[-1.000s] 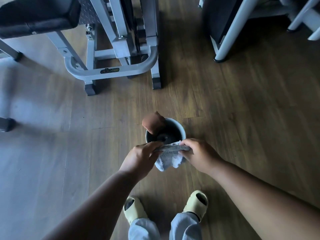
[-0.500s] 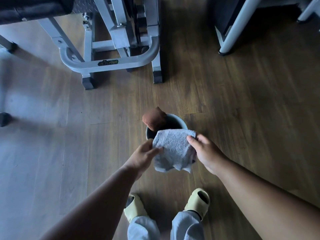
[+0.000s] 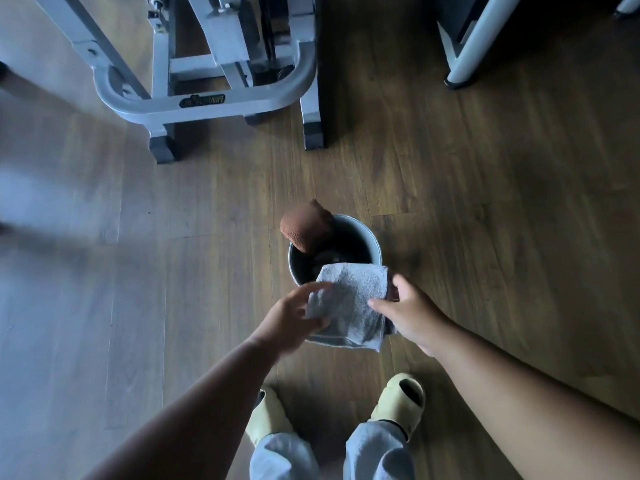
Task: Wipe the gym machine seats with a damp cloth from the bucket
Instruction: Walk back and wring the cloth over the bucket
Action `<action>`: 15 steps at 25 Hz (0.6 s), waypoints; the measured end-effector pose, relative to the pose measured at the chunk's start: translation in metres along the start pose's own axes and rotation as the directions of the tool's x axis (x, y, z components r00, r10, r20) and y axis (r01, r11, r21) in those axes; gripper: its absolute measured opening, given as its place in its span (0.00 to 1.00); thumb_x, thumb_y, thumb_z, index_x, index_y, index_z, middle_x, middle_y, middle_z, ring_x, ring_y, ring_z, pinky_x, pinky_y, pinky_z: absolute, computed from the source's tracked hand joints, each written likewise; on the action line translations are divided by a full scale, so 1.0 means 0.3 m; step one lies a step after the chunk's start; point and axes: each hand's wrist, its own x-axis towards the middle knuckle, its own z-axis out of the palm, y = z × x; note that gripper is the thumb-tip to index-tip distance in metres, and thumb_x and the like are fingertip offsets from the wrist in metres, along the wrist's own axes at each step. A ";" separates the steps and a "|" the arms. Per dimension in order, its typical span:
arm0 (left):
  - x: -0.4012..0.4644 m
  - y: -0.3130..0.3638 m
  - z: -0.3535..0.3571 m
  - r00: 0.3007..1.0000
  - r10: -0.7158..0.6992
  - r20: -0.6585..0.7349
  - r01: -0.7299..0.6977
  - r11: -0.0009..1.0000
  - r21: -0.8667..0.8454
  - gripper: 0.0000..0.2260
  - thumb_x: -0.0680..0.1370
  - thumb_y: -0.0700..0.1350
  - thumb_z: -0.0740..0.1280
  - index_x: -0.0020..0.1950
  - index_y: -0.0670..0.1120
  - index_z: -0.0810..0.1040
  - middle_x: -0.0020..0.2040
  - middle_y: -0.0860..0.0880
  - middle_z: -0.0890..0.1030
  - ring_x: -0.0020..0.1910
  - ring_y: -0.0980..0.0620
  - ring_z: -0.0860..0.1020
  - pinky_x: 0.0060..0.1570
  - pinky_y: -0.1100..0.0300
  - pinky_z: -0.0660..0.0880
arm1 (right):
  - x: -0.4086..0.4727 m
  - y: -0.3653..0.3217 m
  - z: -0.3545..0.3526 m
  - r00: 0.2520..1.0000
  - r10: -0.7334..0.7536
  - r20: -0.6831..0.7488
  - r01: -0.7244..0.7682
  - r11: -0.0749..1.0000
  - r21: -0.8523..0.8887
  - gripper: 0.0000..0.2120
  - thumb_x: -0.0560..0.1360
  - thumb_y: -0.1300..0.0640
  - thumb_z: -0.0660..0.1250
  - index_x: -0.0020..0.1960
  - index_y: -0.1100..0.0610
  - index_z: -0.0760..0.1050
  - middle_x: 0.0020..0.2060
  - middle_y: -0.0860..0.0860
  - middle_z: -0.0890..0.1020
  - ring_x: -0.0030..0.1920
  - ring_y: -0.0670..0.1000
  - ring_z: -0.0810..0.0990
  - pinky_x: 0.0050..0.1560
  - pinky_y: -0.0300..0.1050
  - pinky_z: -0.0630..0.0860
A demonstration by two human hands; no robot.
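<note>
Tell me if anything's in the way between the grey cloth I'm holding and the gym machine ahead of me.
Nothing visible blocks it. Both the left hand and right hand hold the grey cloth over the bucket, and only bare wooden floor lies between there and the machine frame. The seat itself is out of view.

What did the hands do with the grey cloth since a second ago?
Both hands, left hand and right hand, untwisted the grey cloth and spread it out flat above the bucket. Each hand kept its grip on the cloth. The brown cloth stayed draped on the bucket's rim, and the bucket stayed put.
</note>
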 end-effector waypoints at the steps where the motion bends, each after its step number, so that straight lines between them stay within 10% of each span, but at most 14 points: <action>1: 0.018 -0.056 0.012 1.000 -0.015 -0.018 0.016 0.998 0.056 0.24 0.75 0.38 0.72 0.57 0.69 0.79 0.58 0.56 0.82 0.54 0.56 0.82 0.50 0.59 0.81 | 0.029 0.045 0.012 1.000 -0.007 -0.020 0.005 0.995 -0.104 0.10 0.74 0.56 0.71 0.49 0.42 0.75 0.44 0.37 0.84 0.45 0.37 0.82 0.44 0.38 0.77; 8: 0.234 -0.405 0.107 0.968 0.014 -0.251 0.078 0.932 0.354 0.18 0.74 0.48 0.71 0.61 0.65 0.79 0.50 0.64 0.81 0.43 0.71 0.78 0.36 0.78 0.68 | 0.317 0.292 0.120 0.991 -0.082 -0.110 0.013 0.856 -0.517 0.04 0.76 0.53 0.66 0.49 0.51 0.72 0.38 0.47 0.80 0.38 0.51 0.79 0.38 0.46 0.75; 15: 0.400 -0.530 0.120 0.896 0.365 -0.254 0.024 0.530 0.848 0.23 0.70 0.57 0.74 0.64 0.60 0.77 0.61 0.52 0.75 0.59 0.47 0.73 0.55 0.49 0.73 | 0.484 0.397 0.138 0.929 -0.368 0.036 0.243 0.536 -0.809 0.28 0.74 0.60 0.70 0.72 0.55 0.67 0.65 0.54 0.74 0.63 0.59 0.72 0.59 0.52 0.73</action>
